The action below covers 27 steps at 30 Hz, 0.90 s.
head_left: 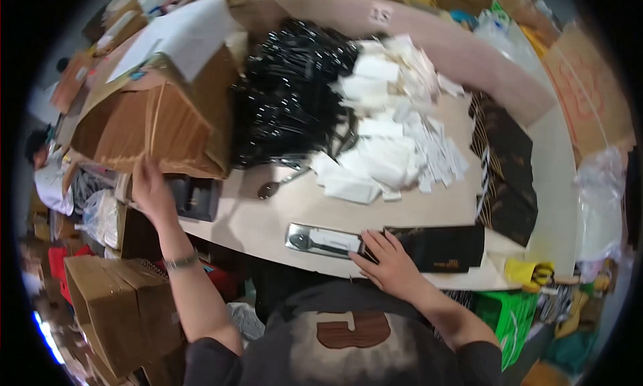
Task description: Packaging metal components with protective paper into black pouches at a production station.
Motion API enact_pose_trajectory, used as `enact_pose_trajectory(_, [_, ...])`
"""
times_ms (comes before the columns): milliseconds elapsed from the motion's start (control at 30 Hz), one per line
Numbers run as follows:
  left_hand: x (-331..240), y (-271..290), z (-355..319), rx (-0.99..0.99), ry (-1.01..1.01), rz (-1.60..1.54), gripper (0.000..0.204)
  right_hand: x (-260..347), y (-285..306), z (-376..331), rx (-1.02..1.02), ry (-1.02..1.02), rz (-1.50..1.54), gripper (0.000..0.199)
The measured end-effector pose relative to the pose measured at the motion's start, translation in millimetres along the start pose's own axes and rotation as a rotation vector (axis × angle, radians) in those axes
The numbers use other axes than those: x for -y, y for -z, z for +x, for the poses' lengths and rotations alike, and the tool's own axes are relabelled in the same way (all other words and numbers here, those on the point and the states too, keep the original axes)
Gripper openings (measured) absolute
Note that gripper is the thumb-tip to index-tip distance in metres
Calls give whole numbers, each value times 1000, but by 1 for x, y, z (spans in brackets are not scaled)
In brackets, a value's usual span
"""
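Note:
My left hand (pixel 151 188) has its fingers closed on the lower edge of an open cardboard box (pixel 221 111), whose mouth faces me at the left of the table. My right hand (pixel 388 262) lies flat with fingers stretched over a slim tray (pixel 292 236). Inside that tray are a dark-handled spoon (pixel 301 241) and a white slip (pixel 335 238). Under and beside the right hand is a flat black pouch (pixel 445 248), meeting the tray's right end. A loose spoon (pixel 268 189) rests on the table between the box and the tray.
Behind lies a heap of shiny black pieces (pixel 288 91), beside piled white slips (pixel 382 155). Several black pouches with striped cords (pixel 506 165) lie at right. A black tray (pixel 201 198) sits below the box. A raised rim (pixel 455 34) borders the table (pixel 254 215). Cartons (pixel 114 312) stand at lower left.

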<state>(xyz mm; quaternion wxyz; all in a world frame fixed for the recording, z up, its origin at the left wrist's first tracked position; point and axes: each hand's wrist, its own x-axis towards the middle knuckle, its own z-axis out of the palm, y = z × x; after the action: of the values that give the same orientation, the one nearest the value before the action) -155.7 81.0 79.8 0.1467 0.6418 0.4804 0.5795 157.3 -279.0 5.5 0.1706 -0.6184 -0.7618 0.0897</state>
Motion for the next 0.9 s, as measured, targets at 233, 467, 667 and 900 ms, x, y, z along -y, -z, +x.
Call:
enact_pose_trajectory(233, [-23, 18, -161, 869, 511, -349, 13, -3, -7, -8, -50, -38, 142, 52])
enact_pose_trajectory(467, [-55, -8, -163, 1194, 168, 90, 12, 0, -4, -7, 24, -4, 68, 53])
enact_pose_trajectory(667, [-99, -48, -205, 1013, 19, 345, 35, 10, 5, 5, -39, -136, 155, 44])
enact_pose_trajectory(900, [-131, -61, -263, 1359, 308, -261, 62, -1, -4, 5, -81, -56, 124, 46])
